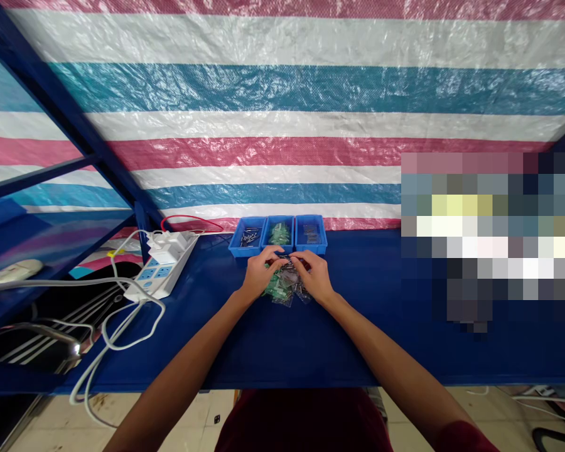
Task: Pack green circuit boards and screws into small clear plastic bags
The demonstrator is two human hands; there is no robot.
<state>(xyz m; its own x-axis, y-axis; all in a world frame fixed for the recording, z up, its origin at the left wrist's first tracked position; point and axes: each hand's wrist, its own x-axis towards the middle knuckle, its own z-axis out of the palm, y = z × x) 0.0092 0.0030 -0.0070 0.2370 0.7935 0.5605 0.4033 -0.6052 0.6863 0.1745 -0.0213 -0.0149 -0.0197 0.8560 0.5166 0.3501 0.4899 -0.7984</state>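
My left hand (260, 274) and my right hand (313, 275) meet over a small pile of clear plastic packets (282, 287). Some packets hold green pieces, others dark metal-looking bits. The fingers of both hands are bent in a pinch near each other at the pile's far side. Something small and dark shows between the fingertips, too small to name. Just beyond my hands, three blue bins stand in a row: the left bin (234, 247) holds thin metal pieces, the middle bin (277, 248) green packets, and the right bin (311, 248) small greyish packets.
A white power strip (176, 276) with plugged-in adapters and looping white cables (110, 326) lies at the left of the blue table (245, 351). A blue metal frame (70, 119) rises on the left. Striped plastic sheeting (263, 150) hangs behind. A pixelated patch hides the right side.
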